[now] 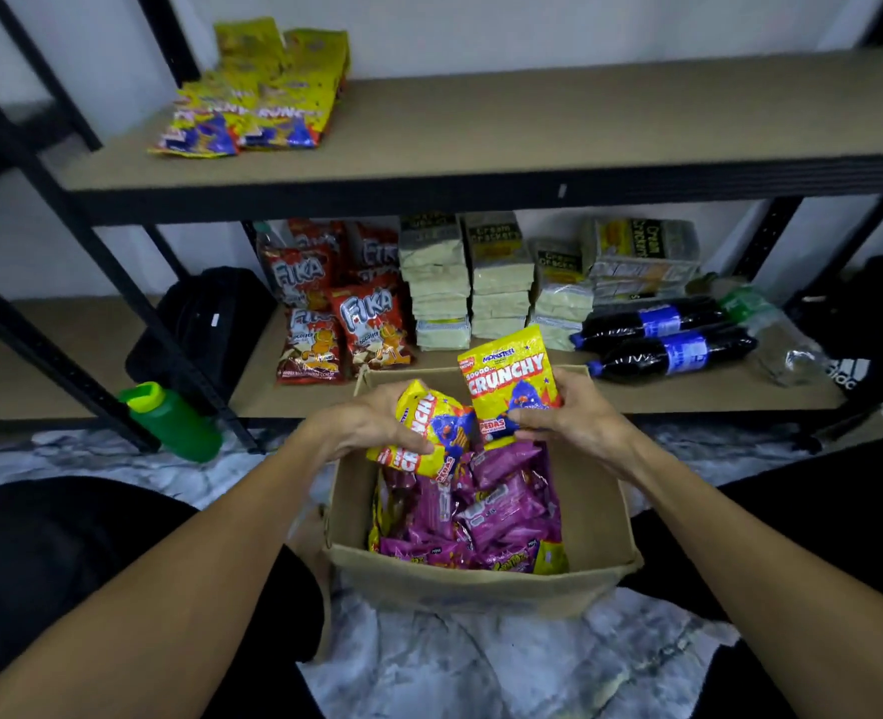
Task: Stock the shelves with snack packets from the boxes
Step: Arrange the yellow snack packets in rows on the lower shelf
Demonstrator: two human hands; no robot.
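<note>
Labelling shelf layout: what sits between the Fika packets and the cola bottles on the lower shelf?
Stacks of cream cracker packs, seen in the head view.

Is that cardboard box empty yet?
No. The open cardboard box holds many purple snack packets, with some yellow packets at its edges.
</note>
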